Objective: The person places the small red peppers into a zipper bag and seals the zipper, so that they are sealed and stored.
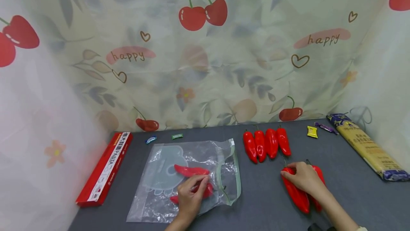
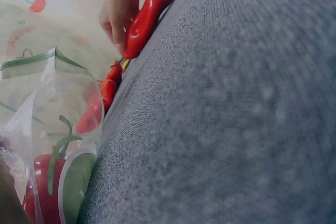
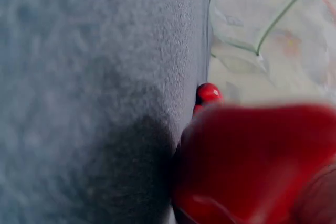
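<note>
On the left of the table lies a clear zip bag [image 1: 150, 202] with a pale green print and red peppers [image 1: 191, 171] inside. My left hand [image 1: 190, 193] pinches the bag's film over the peppers, partly covering one. In the left wrist view the bag's green-edged mouth [image 2: 56, 51] stands raised, opening to the right. My right hand [image 1: 302, 177] grips a glossy red pepper [image 1: 296, 193] near its stalk end, thumb on the near side. A second red pepper [image 1: 318, 174] lies just right of it, partly hidden by the hand. The held pepper [image 3: 252, 156] fills much of the right wrist view.
Several red peppers [image 1: 271, 143] lie in a row behind the right hand. A red pasta box [image 1: 105, 170] is at far left, a yellow pasta packet [image 1: 368, 145] at far right. Small wrapped sweets [image 1: 312, 132] lie along the back. Patterned curtains [image 1: 205, 63] enclose the table.
</note>
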Demonstrator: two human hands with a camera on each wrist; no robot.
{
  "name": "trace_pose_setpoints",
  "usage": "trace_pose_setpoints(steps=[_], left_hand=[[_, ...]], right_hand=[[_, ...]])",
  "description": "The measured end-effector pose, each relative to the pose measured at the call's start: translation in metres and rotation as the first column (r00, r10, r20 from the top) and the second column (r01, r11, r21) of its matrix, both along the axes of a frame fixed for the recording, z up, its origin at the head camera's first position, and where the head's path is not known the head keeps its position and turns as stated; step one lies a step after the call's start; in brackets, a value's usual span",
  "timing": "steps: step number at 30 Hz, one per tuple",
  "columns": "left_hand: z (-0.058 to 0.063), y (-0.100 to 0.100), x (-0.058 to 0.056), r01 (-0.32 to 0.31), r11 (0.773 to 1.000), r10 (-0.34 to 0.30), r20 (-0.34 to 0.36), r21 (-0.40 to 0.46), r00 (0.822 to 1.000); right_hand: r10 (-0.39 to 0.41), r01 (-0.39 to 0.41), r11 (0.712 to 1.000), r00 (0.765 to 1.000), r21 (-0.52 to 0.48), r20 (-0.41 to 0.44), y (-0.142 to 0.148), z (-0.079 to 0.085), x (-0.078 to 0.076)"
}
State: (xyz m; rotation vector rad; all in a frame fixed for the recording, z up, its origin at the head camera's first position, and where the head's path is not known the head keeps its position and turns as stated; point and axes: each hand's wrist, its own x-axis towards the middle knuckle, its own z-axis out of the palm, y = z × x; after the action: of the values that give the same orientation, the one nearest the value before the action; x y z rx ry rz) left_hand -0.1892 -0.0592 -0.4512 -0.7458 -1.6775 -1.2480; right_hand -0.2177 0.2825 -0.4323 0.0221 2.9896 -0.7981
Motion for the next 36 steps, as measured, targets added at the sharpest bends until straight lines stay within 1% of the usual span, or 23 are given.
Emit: trace_pose_setpoints(steps=[3, 6, 8, 9, 10, 11, 12, 13, 15, 17, 18, 19, 21, 23, 26, 27, 28, 31, 33, 36], left_hand=[[0.000, 0.000, 0.000, -0.002, 1.000, 0.002, 0.001, 0.000, 1.000], [-0.001, 0.000, -0.001, -0.004, 1.000, 0.004, 0.008, 0.003, 1.000], [-0.001, 0.000, -0.001, -0.006, 1.000, 0.006, 0.017, 0.004, 1.000], [-0.002, 0.000, -0.001, -0.008, 1.000, 0.008, 0.019, 0.004, 1.000], [-0.002, 0.000, -0.001, -0.010, 1.000, 0.010, 0.022, 0.004, 1.000], [-0.002, -0.001, -0.001, -0.013, 1.000, 0.013, 0.025, 0.004, 1.000], [-0.002, -0.001, -0.001, -0.014, 1.000, 0.014, 0.024, 0.004, 1.000], [-0.002, -0.001, -0.001, -0.014, 1.000, 0.014, 0.022, 0.004, 1.000], [-0.002, -0.001, -0.001, -0.015, 1.000, 0.015, 0.021, 0.004, 1.000], [-0.002, 0.000, -0.001, -0.012, 1.000, 0.012, 0.022, 0.004, 1.000], [-0.002, 0.000, -0.001, -0.010, 1.000, 0.010, 0.023, 0.004, 1.000], [-0.001, 0.000, -0.001, -0.009, 1.000, 0.009, 0.025, 0.005, 1.000], [-0.002, 0.000, -0.001, -0.009, 1.000, 0.009, 0.026, 0.005, 1.000], [-0.007, -0.001, -0.004, -0.012, 1.000, 0.012, 0.025, 0.005, 1.000], [-0.018, -0.003, -0.010, -0.015, 1.000, 0.015, 0.022, 0.003, 1.000], [-0.022, -0.003, -0.013, -0.017, 1.000, 0.017, 0.022, 0.002, 1.000], [-0.026, -0.004, -0.015, -0.016, 1.000, 0.016, 0.022, 0.002, 1.000], [-0.031, -0.006, -0.018, -0.014, 1.000, 0.014, 0.015, 0.002, 1.000], [-0.032, -0.006, -0.018, -0.012, 1.000, 0.012, 0.011, 0.002, 1.000], [-0.034, -0.006, -0.019, -0.013, 1.000, 0.013, 0.009, -0.002, 1.000]], right_hand=[[-0.010, 0.011, 0.999, 1.000, -0.051, 0.022, 0.002, -0.001, -0.003], [-0.027, 0.035, 0.989, 0.998, -0.146, 0.053, 0.002, -0.001, -0.005], [-0.033, 0.047, 0.971, 0.997, -0.233, 0.063, 0.000, 0.000, -0.005], [-0.038, 0.058, 0.952, 0.997, -0.301, 0.070, -0.002, 0.000, -0.005], [-0.044, 0.069, 0.927, 0.996, -0.369, 0.077, -0.005, 0.000, -0.006], [-0.043, 0.076, 0.892, 0.996, -0.446, 0.083, -0.008, 0.000, -0.006], [-0.044, 0.081, 0.850, 0.995, -0.520, 0.084, -0.012, 0.001, -0.007], [-0.044, 0.085, 0.802, 0.995, -0.591, 0.085, -0.017, 0.001, -0.008], [-0.046, 0.096, 0.697, 0.995, -0.711, 0.089, -0.027, 0.000, -0.010], [-0.057, 0.106, 0.626, 0.994, -0.773, 0.090, -0.037, -0.001, -0.012], [-0.067, 0.112, 0.601, 0.994, -0.791, 0.090, -0.043, -0.001, -0.013], [-0.077, 0.116, 0.583, 0.993, -0.804, 0.088, -0.049, -0.002, -0.014], [-0.104, 0.128, 0.555, 0.991, -0.822, 0.085, -0.060, -0.003, -0.015], [-0.129, 0.131, 0.528, 0.989, -0.839, 0.073, -0.071, -0.005, -0.017], [-0.151, 0.124, 0.499, 0.987, -0.858, 0.055, -0.087, -0.011, -0.016], [-0.150, 0.119, 0.493, 0.987, -0.862, 0.050, -0.091, -0.014, -0.016], [-0.145, 0.112, 0.490, 0.988, -0.864, 0.046, -0.094, -0.016, -0.016], [-0.117, 0.092, 0.497, 0.992, -0.863, 0.038, -0.098, -0.020, -0.014], [-0.108, 0.074, 0.522, 0.994, -0.850, 0.021, -0.098, -0.023, -0.014], [-0.114, 0.035, 0.567, 0.993, -0.823, -0.036, -0.095, -0.025, -0.015]])
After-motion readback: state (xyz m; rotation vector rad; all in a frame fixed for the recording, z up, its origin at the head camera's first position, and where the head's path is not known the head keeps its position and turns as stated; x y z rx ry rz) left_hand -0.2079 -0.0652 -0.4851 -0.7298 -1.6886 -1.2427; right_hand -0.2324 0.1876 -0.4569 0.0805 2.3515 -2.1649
